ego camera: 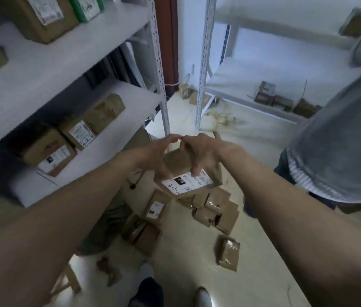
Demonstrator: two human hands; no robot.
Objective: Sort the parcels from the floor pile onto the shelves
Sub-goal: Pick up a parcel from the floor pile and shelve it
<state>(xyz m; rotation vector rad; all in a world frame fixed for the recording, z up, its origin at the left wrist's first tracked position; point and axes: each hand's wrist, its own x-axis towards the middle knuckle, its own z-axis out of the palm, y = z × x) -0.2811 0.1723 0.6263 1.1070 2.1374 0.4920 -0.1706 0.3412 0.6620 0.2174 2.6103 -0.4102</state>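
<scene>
Above the floor pile (215,209), both bare forearms reach straight forward and converge, so the two hands meet over one brown cardboard parcel (179,162), which is held in the air clear of the heap below.

The left hand (150,156) comes in from the left with its wrist bent and its fingers (168,138) arched over the far top edge. Its thumb reaches down the near side to the corner of the white label (186,185).

The right hand (206,151) mirrors it from the right. Its fingers are spread and curled over the top of the box, and one fingertip (195,171) presses at the upper edge of the label. The tips of both hands touch each other at the far edge. Each hand is a narrow, clawed grip closed round the parcel, and neither hand is flat.

The parcel is tilted, with its labelled face turned up toward the camera. The printing on the label is too blurred to read.

The pile itself is a loose scatter of brown packets on the pale floor (186,258), with one lone packet (228,251) lying nearer the camera than the rest.

Left of the pile stands grey shelving (68,54), and labelled boxes (64,140) sit on its lower board. Beyond the pile to the right is a second shelving unit (241,72).

Just right of the pile stands a second person in a grey shirt (341,140).
</scene>
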